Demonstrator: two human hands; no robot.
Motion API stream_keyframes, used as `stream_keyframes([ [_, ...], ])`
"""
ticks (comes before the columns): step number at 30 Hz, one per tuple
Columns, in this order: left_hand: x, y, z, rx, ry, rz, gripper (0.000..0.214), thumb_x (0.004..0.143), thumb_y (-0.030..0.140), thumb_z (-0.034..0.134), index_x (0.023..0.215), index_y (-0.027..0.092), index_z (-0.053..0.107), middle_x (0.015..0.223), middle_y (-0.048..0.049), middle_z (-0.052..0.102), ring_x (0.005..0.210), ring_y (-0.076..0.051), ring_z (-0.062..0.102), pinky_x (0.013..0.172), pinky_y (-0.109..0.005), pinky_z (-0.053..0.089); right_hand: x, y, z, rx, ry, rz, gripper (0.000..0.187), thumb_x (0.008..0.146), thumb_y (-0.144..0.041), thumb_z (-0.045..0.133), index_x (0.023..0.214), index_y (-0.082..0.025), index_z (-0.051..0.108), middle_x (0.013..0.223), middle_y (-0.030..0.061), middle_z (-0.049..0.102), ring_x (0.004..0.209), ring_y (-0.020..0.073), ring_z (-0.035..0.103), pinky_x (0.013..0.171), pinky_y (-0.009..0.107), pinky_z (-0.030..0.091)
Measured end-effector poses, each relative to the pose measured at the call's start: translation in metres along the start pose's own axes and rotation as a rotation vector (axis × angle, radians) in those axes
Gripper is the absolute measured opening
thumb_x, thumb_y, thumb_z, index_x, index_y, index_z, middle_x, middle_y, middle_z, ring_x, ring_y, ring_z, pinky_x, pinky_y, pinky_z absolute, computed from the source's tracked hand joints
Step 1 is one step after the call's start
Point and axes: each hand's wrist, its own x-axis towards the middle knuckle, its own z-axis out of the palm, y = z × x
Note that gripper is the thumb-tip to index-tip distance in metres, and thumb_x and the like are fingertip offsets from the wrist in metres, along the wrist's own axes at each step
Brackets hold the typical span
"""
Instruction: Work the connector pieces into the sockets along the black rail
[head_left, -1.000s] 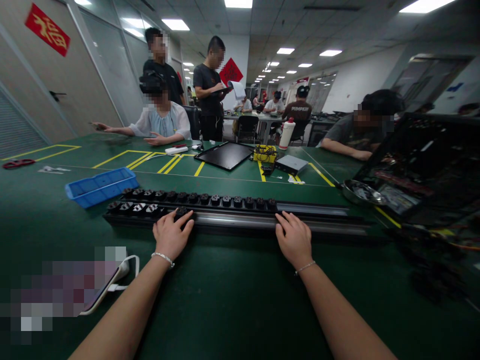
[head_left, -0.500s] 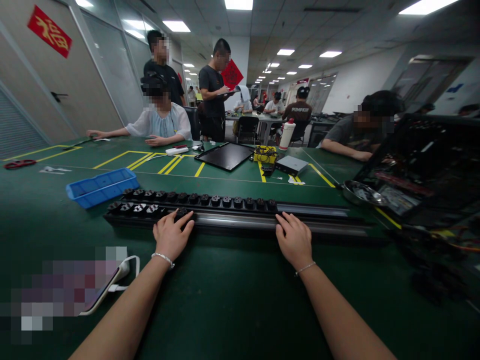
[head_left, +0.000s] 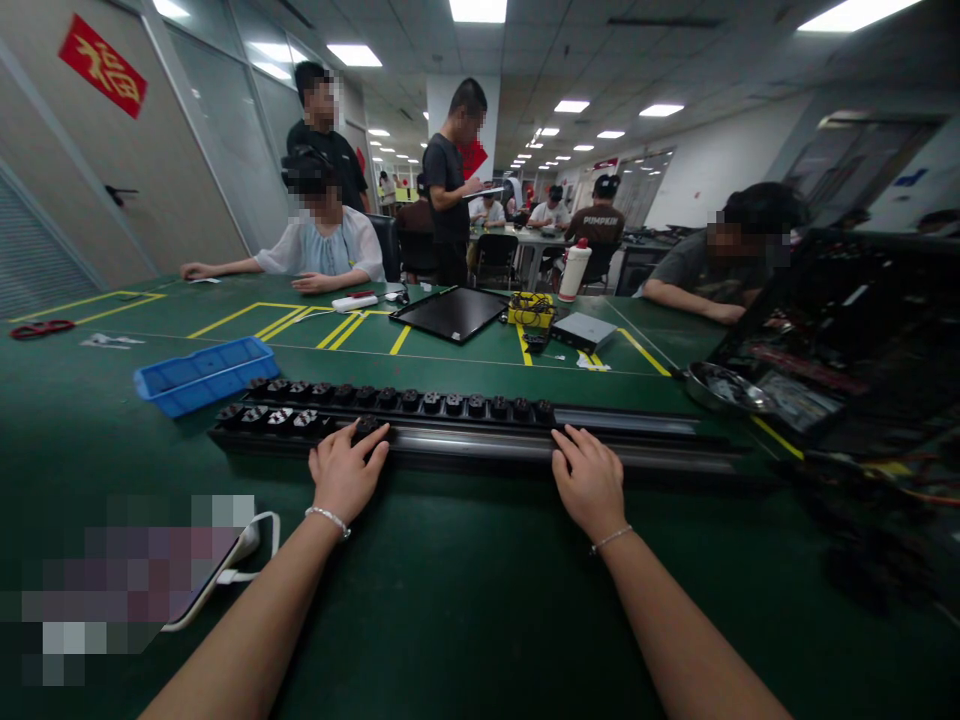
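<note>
Two long black rails lie side by side across the green table; the near rail [head_left: 480, 445] has a few black socket modules at its left end, the far rail [head_left: 630, 415] carries a long row of them [head_left: 420, 399]. My left hand [head_left: 346, 476] rests on the near rail with fingers stretched over a black socket module [head_left: 365, 426]. My right hand [head_left: 589, 476] lies flat on the same rail further right, fingers spread, holding nothing.
A blue plastic tray [head_left: 201, 372] sits behind the rails at left. A phone on a white cable [head_left: 225, 568] lies near my left forearm. A metal bowl [head_left: 724, 388] and dark equipment [head_left: 847, 330] stand at right. Seated and standing people are across the table.
My hands and the rails have stayed put. A standing person in black at the back has walked to the right.
</note>
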Motion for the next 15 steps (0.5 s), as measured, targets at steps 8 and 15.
stream_keyframes([
  [8, -0.0008, 0.0022, -0.0015, 0.012, -0.012, -0.008, 0.036, 0.088, 0.041, 0.038, 0.119, 0.037, 0.056, 0.133, -0.007, 0.046, 0.121, -0.028, 0.036, 0.1, -0.052, 0.027, -0.0003, 0.0001, -0.0007, 0.01, -0.008, 0.004, 0.039, 0.087, -0.031, 0.035, 0.118, -0.022, 0.058, 0.127, 0.006, 0.055, 0.121, 0.0227, 0.043, 0.097, 0.043, 0.033],
  [15, -0.0001, 0.0004, -0.0004, 0.021, -0.015, -0.003, 0.036, 0.088, 0.041, 0.038, 0.119, 0.037, 0.056, 0.134, -0.0067, 0.045, 0.121, -0.028, 0.036, 0.099, -0.052, 0.027, -0.0001, -0.0012, -0.002, 0.007, -0.002, 0.004, 0.039, 0.087, -0.03, 0.036, 0.117, -0.022, 0.059, 0.126, 0.0063, 0.056, 0.121, 0.0228, 0.044, 0.096, 0.043, 0.032],
])
